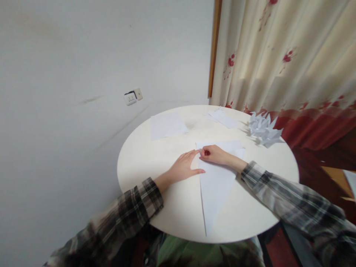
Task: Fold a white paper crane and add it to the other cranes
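Observation:
A white sheet of paper (215, 189), folded to a long point toward me, lies on the round white table (133, 163). My left hand (183, 165) is at the sheet's left edge, its fingers stretched out and the thumb apart, resting on the paper. My right hand (213, 154) is closed with curled fingers over the upper left part of the sheet, close to the left fingertips. Whether a bit of paper is pinched in its fingers, I cannot make out. The top of the sheet extends behind my right wrist.
A stack of white paper (168, 125) lies at the back left of the table. Smaller paper pieces (224, 119) are at the back. Several folded paper cranes (263, 128) cluster at the right edge, near the flowered curtain (278, 66). A wall socket (130, 98) is behind.

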### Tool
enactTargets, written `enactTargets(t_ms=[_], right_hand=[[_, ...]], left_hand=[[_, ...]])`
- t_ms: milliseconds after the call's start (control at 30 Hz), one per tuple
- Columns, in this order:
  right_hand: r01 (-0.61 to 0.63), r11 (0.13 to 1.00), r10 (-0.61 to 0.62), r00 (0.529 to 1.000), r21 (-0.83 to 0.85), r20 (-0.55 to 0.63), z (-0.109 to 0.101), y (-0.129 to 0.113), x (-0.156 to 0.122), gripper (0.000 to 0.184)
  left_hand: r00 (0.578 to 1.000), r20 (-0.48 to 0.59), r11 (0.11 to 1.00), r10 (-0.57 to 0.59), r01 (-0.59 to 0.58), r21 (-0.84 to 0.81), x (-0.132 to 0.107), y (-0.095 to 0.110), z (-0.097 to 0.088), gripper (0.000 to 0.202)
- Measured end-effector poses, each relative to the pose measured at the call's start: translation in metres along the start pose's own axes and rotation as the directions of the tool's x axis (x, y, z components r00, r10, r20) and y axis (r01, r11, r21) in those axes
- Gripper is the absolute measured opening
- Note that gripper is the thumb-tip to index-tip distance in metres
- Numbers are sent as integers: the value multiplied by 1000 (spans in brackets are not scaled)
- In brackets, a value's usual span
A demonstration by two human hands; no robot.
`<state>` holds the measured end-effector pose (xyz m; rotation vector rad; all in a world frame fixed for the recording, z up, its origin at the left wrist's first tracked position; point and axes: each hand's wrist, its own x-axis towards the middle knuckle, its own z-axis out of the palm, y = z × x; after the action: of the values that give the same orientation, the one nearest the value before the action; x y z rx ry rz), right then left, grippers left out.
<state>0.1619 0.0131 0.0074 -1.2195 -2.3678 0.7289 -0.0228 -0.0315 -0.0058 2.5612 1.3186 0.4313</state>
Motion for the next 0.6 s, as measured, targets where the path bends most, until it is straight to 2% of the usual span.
enactTargets(t_ms=[200,600], right_hand=[[4,1000,-4,1000,-2,3,0,1,0,8],[-8,1000,8,1000,-13,-12,2,3,2,9]], left_hand=[[998,53,998,39,-41,38,8,-8,-1,84],[998,48,998,40,-42,48,7,-8,0,85]])
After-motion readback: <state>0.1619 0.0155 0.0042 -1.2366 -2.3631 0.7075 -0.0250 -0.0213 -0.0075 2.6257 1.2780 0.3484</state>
